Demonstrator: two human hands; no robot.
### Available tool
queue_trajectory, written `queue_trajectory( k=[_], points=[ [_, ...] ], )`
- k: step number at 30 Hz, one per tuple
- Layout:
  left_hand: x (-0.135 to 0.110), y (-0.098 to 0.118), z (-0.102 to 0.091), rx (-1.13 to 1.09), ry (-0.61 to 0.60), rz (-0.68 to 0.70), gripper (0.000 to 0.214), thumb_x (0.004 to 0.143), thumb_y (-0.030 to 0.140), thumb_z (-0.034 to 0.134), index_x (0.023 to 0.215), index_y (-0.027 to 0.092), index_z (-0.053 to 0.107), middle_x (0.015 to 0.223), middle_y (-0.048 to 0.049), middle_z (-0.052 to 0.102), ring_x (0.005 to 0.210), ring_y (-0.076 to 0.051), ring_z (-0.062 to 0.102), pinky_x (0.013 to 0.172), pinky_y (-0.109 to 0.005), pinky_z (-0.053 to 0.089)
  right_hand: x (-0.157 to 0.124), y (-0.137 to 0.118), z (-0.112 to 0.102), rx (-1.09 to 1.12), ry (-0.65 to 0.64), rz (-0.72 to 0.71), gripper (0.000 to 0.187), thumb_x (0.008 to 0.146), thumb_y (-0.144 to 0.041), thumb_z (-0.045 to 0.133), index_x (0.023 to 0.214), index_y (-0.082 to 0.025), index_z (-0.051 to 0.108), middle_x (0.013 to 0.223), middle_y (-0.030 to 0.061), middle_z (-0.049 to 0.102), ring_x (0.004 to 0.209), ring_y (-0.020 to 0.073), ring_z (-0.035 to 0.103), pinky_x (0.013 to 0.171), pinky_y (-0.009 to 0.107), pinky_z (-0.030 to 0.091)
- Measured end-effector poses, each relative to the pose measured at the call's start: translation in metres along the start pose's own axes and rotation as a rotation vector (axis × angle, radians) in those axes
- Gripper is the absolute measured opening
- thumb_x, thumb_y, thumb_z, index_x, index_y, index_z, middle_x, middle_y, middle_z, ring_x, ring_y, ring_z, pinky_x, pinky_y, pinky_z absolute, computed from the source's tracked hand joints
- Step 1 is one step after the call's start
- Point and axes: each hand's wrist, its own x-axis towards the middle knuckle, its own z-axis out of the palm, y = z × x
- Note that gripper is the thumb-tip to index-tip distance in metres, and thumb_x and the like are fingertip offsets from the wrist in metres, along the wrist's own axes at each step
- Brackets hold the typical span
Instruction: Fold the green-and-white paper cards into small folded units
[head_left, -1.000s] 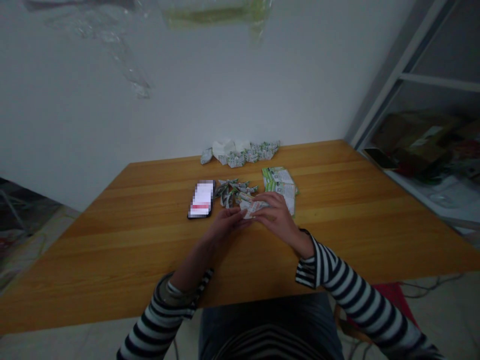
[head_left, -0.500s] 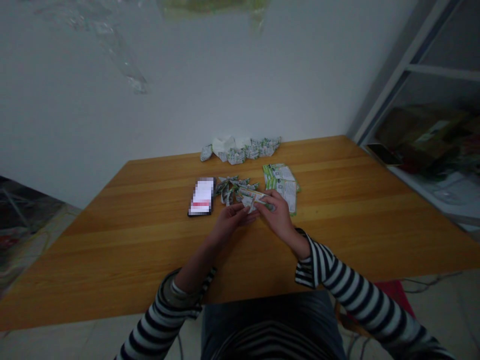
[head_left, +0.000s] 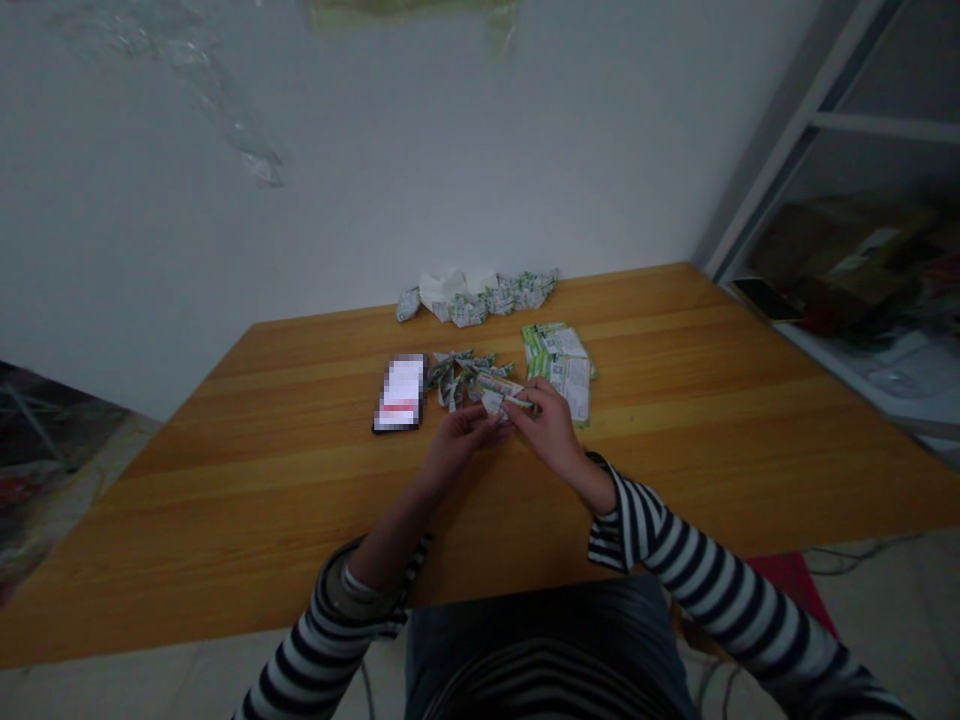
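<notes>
Between my two hands is a small piece of folded printed paper (head_left: 495, 396), white with green and orange print. My left hand (head_left: 461, 438) pinches its lower left side. On the right side, my right hand (head_left: 546, 418) grips it between thumb and fingers. Just beyond, several folded paper pieces (head_left: 452, 380) lie in a loose cluster on the table. A stack of green and white printed sheets (head_left: 571, 378) rests right of the cluster, partly behind my right hand. To the left lies a phone (head_left: 400, 392) with a lit, blurred screen.
A row of folded paper shapes (head_left: 495, 298) stands along the back of the wooden table (head_left: 262, 520), close to the white wall (head_left: 480, 150). At the far right, beside the table, a shelf holds a dark flat device (head_left: 766, 299) and a cardboard box (head_left: 840, 255).
The view has shifted slightly. My hands keep hold of the folded paper in nearly the same spot, with my right fingers moved a little along its right edge.
</notes>
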Motion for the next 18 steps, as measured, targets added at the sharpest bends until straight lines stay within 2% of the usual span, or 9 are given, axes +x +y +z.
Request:
queue_trajectory(
  k=[6, 10, 12, 14, 16, 18],
  points=[
    [-0.001, 0.001, 0.003, 0.016, 0.007, 0.001, 0.046, 0.067, 0.038, 0.081, 0.102, 0.011, 0.069, 0.089, -0.0087, 0.076, 0.087, -0.024, 0.073, 0.084, -0.033, 0.055, 0.001, 0.001, -0.001, 0.04, 0.032, 0.038, 0.016, 0.08, -0.032, 0.066, 0.071, -0.019, 0.063, 0.074, 0.0012, 0.057, 0.07, 0.0168, 0.054, 0.06, 0.027, 0.042],
    [-0.002, 0.001, 0.005, 0.006, 0.01, -0.001, 0.046, 0.068, 0.037, 0.08, 0.104, 0.01, 0.068, 0.091, -0.0103, 0.076, 0.087, -0.024, 0.073, 0.083, -0.033, 0.055, 0.001, 0.005, 0.001, 0.157, 0.061, 0.157, 0.02, 0.078, -0.035, 0.068, 0.067, -0.019, 0.061, 0.068, 0.0001, 0.058, 0.066, 0.0156, 0.054, 0.058, 0.026, 0.042],
    [-0.002, 0.002, 0.005, 0.002, 0.032, 0.007, 0.046, 0.069, 0.037, 0.08, 0.104, 0.01, 0.067, 0.091, -0.0105, 0.076, 0.086, -0.023, 0.073, 0.082, -0.031, 0.056, 0.001, 0.007, 0.004, 0.283, 0.099, 0.255, 0.02, 0.076, -0.038, 0.07, 0.077, -0.02, 0.061, 0.064, -0.003, 0.056, 0.06, 0.0134, 0.052, 0.053, 0.024, 0.041],
    [-0.002, 0.003, 0.005, 0.003, 0.058, 0.022, 0.046, 0.069, 0.037, 0.079, 0.105, 0.011, 0.066, 0.09, -0.0101, 0.077, 0.084, -0.023, 0.073, 0.079, -0.031, 0.056, 0.001, 0.008, 0.007, 0.446, 0.108, 0.354, 0.034, 0.071, -0.04, 0.073, 0.095, -0.023, 0.058, 0.063, -0.0064, 0.054, 0.054, 0.0115, 0.049, 0.048, 0.022, 0.039],
    [-0.002, 0.004, 0.005, 0.016, 0.06, 0.027, 0.047, 0.069, 0.037, 0.08, 0.106, 0.012, 0.065, 0.085, -0.0093, 0.077, 0.081, -0.024, 0.074, 0.076, -0.031, 0.057, 0.001, 0.007, 0.009, 0.562, 0.04, 0.425, 0.052, 0.067, -0.041, 0.076, 0.11, -0.025, 0.052, 0.063, -0.008, 0.055, 0.05, 0.0107, 0.048, 0.045, 0.02, 0.038],
    [-0.002, 0.004, 0.005, 0.03, 0.043, 0.025, 0.048, 0.068, 0.037, 0.08, 0.106, 0.013, 0.064, 0.081, -0.0087, 0.077, 0.078, -0.024, 0.074, 0.073, -0.031, 0.057, 0.001, 0.004, 0.009, 0.587, -0.035, 0.439, 0.056, 0.068, -0.041, 0.075, 0.116, -0.025, 0.051, 0.063, -0.0074, 0.056, 0.048, 0.0103, 0.047, 0.043, 0.02, 0.035]
  ],
)
